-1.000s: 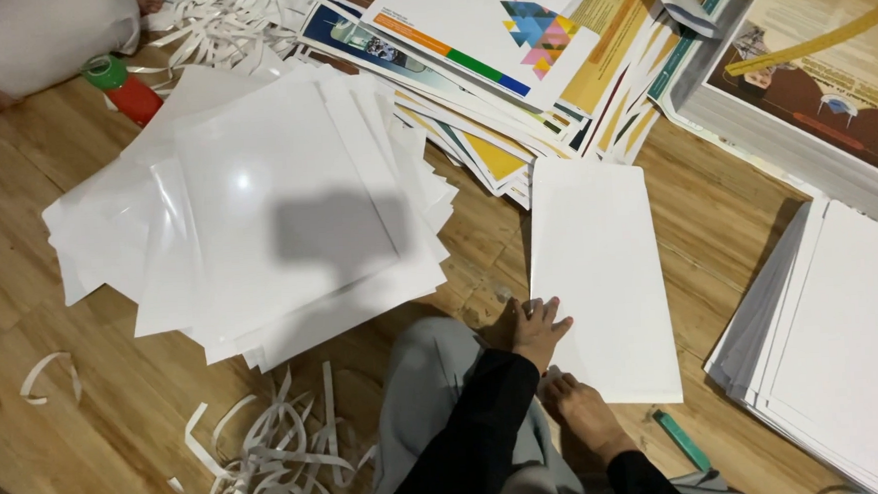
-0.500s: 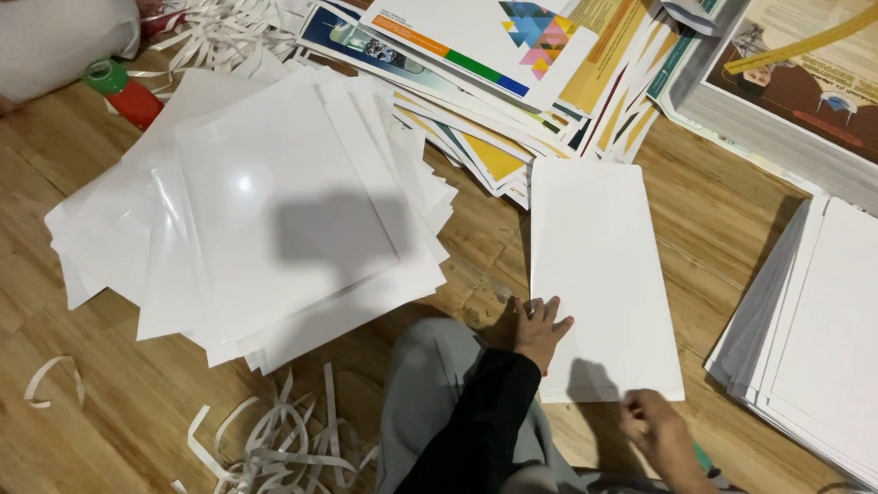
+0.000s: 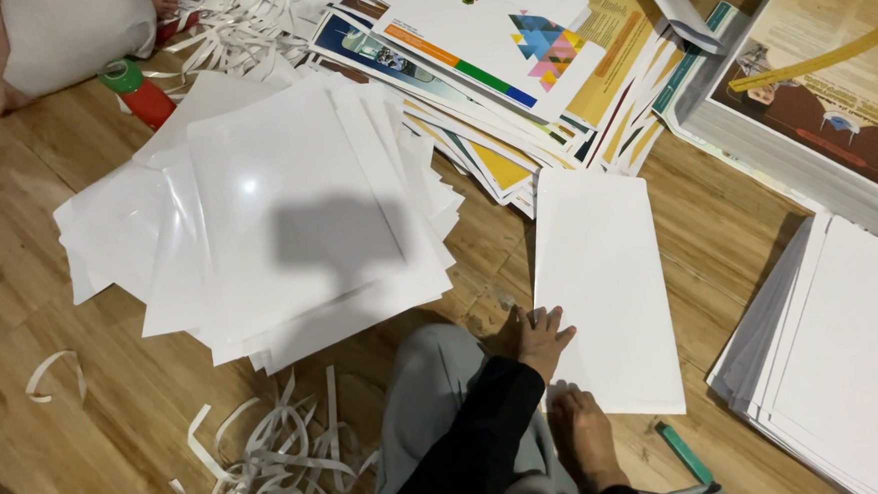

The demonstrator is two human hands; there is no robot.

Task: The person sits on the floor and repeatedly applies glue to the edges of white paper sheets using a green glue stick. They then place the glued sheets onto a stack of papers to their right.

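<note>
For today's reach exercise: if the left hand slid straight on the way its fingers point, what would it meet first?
The left hand already rests on the plain white rectangular sheet; beyond it probably lies the fanned pile of colourful printed sheets.

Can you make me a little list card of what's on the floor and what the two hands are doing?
Place: wooden floor, seen from above
Left hand: flat on the near corner of a white folded sheet
Right hand: at the sheet's near edge, fingers flat, no grip on anything
Left of the sheet: messy pile of glossy white sheets
Above: fanned colourful printed sheets
Right: neat white stack
Scraps: white paper strips
Small thing: green stick-like object by the right hand
</note>
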